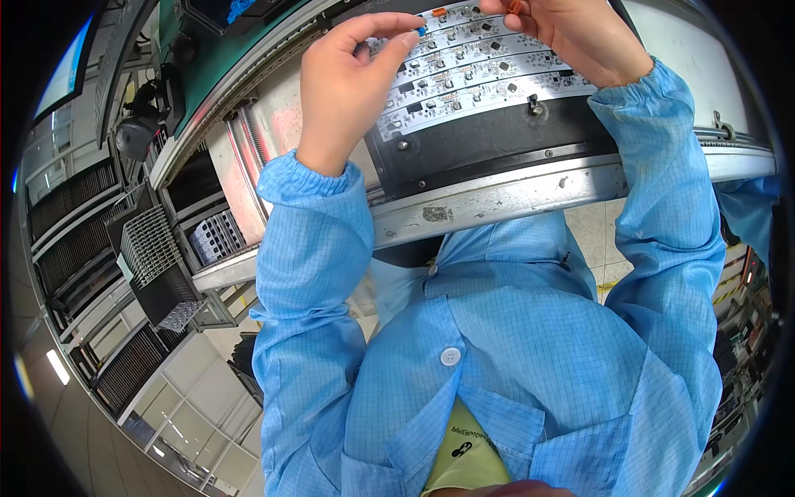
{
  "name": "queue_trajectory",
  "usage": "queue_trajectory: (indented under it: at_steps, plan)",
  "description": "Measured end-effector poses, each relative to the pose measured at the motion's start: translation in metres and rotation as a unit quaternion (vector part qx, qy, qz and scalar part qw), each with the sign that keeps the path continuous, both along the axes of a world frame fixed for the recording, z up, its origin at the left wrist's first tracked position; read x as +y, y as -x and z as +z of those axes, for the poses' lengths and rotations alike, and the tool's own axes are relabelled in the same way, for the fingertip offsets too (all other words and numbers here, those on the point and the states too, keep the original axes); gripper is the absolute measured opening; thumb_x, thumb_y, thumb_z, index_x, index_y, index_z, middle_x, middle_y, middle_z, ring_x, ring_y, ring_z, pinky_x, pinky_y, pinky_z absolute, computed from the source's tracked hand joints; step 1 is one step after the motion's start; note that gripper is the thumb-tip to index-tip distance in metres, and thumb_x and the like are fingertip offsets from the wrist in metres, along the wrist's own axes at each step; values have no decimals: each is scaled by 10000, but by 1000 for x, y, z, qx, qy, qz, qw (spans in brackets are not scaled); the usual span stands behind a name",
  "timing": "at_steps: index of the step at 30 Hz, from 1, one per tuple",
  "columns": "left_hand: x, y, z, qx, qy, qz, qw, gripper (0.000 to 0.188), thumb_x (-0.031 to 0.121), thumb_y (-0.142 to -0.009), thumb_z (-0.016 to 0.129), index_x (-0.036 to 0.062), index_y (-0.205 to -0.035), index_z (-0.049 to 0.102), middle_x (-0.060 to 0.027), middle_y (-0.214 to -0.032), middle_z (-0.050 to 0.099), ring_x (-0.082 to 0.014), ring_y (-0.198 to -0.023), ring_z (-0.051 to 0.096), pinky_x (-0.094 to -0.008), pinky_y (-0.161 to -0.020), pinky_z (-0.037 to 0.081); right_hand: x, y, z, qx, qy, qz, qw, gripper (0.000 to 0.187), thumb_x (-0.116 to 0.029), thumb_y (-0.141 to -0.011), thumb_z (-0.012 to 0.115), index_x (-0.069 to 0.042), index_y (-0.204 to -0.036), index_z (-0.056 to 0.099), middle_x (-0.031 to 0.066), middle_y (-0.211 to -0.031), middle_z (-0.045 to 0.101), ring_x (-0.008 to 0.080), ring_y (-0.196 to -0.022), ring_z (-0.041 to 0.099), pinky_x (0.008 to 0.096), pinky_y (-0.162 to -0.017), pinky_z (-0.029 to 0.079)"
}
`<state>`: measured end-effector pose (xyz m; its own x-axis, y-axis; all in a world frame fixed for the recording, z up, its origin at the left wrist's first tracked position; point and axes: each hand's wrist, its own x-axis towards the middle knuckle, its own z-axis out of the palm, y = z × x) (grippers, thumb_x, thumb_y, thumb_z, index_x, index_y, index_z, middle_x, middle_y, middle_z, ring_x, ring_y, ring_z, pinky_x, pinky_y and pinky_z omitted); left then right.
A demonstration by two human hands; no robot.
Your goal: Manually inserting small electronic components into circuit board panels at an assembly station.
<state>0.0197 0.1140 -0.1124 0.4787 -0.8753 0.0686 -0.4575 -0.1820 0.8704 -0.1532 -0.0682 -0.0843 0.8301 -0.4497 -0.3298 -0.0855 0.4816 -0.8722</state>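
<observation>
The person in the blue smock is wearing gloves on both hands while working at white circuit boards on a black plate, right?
Not quite: both hands are bare. The head view shows the left hand and the right hand without gloves. The blue smock, white circuit boards and black plate are right.

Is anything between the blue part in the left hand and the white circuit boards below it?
Nothing visible. The left hand pinches the blue part over the boards; whether they touch, I can't tell. The right hand, with an orange part at its fingertips, is off to the right.
</observation>
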Motion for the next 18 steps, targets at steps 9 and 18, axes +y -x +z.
queue_trajectory:
  at_steps: [9,18]
  plan:
    - [-1,11,-6,-209,39,19,977,131,188,-867,766,145,-984,805,-58,-898,755,-248,-846,702,-374,-756,544,1,-1,-4,14,18,24,999,341,-153,-1116,435,22,-1387,545,75,-1192,682,102,-894,582,236,-783,510]
    - [0,8,-7,-267,55,18,962,103,193,-860,767,141,-944,797,-35,-898,752,-245,-880,695,-362,-773,542,4,0,-2,25,56,53,997,332,-184,-1121,445,17,-1362,554,56,-1142,692,88,-864,569,224,-757,493]
